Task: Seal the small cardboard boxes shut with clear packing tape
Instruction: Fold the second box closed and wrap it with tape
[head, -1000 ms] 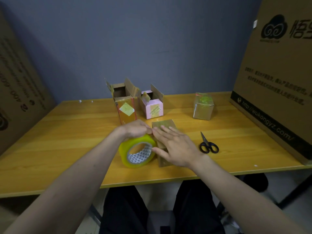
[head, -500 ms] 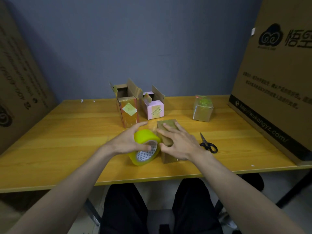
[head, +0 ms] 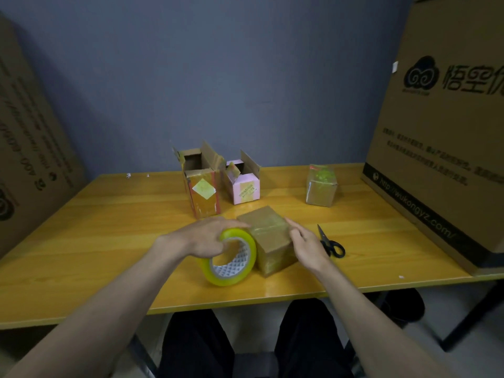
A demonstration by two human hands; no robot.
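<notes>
hands on tape roll and box

the left hand [head: 203, 238] is gripping the tape roll [head: 231, 260], which is standing on edge and touching the left side of the closed cardboard box [head: 268, 237]. the right hand [head: 306, 245] is lying against the box's right side, fingers nearly straight. scissors [head: 331, 242] are lying just right of it. two open boxes [head: 203, 184] and a sealed box [head: 321, 188] are sitting farther back on the tabletop [head: 109, 227].
</notes>
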